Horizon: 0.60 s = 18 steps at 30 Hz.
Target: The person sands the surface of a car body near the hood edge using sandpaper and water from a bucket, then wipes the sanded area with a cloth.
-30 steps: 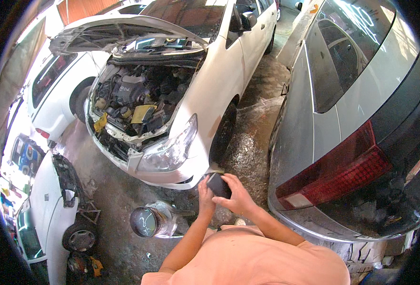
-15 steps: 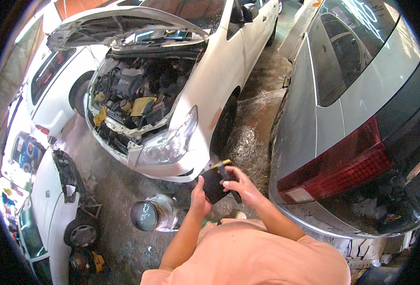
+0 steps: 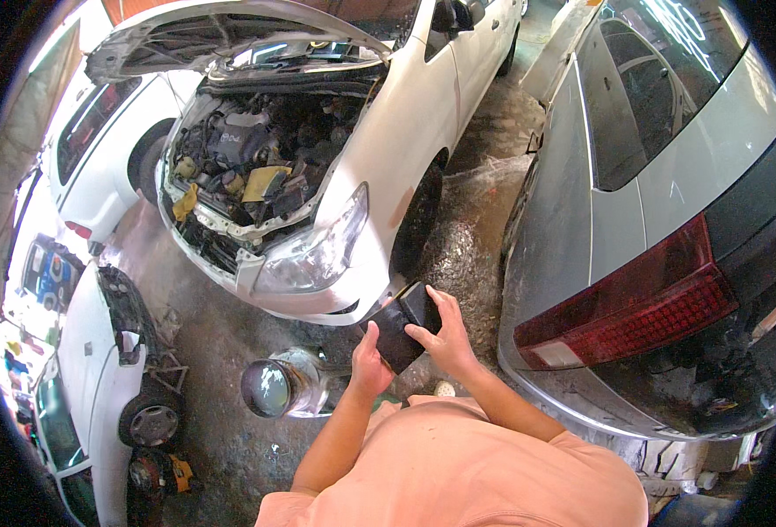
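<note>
In front of my chest, my left hand (image 3: 371,364) is closed on the near left edge of a flat black sheet (image 3: 391,329), with the thumb on top. My right hand (image 3: 446,332) grips a dark, narrow block (image 3: 419,307) lying against the sheet's right side. Its thumb presses on the near edge, and its fingers wrap round the far end. Too little detail shows to tell what the sheet is made of. Just beyond both hands is the front bumper (image 3: 375,303) of a white car, below its headlight (image 3: 317,250).
The white car's raised hood (image 3: 230,39) exposes the engine bay (image 3: 256,145), where yellow cloths (image 3: 265,183) lie. A silver car (image 3: 572,255) with a red tail light stands close on my right. Left of me are a round container (image 3: 267,387) and a partly dismantled white car (image 3: 98,369).
The dark block has turned in my right hand, hiding its yellow edge. My right fingers have moved to its far end, while my left hand keeps hold of the sheet.
</note>
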Each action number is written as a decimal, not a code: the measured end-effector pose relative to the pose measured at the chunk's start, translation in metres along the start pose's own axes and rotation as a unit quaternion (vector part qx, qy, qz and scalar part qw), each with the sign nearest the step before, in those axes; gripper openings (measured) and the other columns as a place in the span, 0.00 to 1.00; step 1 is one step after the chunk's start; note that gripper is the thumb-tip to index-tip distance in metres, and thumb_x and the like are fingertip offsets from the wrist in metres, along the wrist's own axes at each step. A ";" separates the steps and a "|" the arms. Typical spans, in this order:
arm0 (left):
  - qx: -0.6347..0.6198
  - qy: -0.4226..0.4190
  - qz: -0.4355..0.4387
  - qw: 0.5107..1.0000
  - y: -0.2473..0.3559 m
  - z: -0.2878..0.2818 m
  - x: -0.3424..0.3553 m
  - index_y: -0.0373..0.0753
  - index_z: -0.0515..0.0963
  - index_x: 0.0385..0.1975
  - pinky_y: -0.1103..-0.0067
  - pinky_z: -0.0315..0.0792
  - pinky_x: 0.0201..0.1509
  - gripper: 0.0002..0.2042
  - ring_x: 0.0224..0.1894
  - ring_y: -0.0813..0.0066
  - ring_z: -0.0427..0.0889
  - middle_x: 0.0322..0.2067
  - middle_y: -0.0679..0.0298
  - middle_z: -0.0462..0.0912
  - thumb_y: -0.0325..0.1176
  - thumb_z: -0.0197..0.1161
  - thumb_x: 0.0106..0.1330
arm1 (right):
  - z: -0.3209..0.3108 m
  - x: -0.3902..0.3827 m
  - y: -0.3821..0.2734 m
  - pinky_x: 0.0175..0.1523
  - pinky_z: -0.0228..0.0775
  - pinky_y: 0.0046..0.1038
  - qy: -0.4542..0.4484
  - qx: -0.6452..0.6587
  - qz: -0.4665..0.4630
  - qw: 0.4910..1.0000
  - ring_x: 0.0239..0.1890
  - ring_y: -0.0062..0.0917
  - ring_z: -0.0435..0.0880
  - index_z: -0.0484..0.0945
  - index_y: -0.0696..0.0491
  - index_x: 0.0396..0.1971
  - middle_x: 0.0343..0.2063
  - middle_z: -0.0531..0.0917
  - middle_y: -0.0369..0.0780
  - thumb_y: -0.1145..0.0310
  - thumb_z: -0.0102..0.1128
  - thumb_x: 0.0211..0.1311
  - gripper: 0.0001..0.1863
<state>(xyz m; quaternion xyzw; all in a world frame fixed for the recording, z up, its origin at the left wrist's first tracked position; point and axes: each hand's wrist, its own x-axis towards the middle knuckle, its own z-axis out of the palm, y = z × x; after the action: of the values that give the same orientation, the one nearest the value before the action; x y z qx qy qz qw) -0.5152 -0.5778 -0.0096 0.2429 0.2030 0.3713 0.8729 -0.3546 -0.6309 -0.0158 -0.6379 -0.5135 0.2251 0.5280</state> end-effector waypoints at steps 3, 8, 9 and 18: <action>0.028 0.000 0.003 1.000 -0.001 -0.003 -0.001 0.43 0.59 0.73 0.60 0.70 0.67 0.29 0.63 0.62 0.77 0.65 0.56 0.73 0.52 0.44 0.79 | -0.002 0.001 -0.006 0.72 0.57 0.37 -0.011 0.013 -0.004 1.000 0.66 0.41 0.67 0.64 0.60 0.67 0.60 0.69 0.50 0.60 0.74 0.56 0.42; 0.049 -0.004 0.012 0.999 -0.001 0.000 -0.002 0.40 0.60 0.72 0.60 0.70 0.67 0.29 0.63 0.61 0.76 0.64 0.56 0.73 0.52 0.44 0.79 | -0.005 0.000 -0.009 0.72 0.57 0.37 -0.017 0.017 -0.008 1.000 0.66 0.41 0.67 0.64 0.60 0.68 0.60 0.69 0.50 0.59 0.73 0.57 0.43; 0.050 -0.005 0.016 0.999 -0.003 -0.002 -0.001 0.40 0.60 0.72 0.60 0.70 0.67 0.29 0.63 0.61 0.76 0.64 0.56 0.73 0.52 0.44 0.79 | -0.005 0.000 -0.009 0.72 0.57 0.37 -0.017 0.015 -0.012 1.000 0.66 0.41 0.67 0.64 0.61 0.68 0.60 0.69 0.50 0.58 0.73 0.57 0.43; 0.064 -0.014 -0.001 0.998 0.003 -0.003 -0.002 0.37 0.59 0.72 0.64 0.71 0.67 0.29 0.63 0.64 0.76 0.64 0.56 0.73 0.50 0.45 0.80 | -0.010 0.001 -0.014 0.70 0.60 0.37 -0.040 0.040 -0.028 0.998 0.64 0.41 0.70 0.68 0.58 0.66 0.60 0.71 0.50 0.62 0.74 0.57 0.38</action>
<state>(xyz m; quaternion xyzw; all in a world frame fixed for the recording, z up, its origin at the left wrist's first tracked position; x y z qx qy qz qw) -0.5199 -0.5767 -0.0095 0.3037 0.2141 0.3530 0.8587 -0.3521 -0.6355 0.0008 -0.5924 -0.5421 0.2561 0.5381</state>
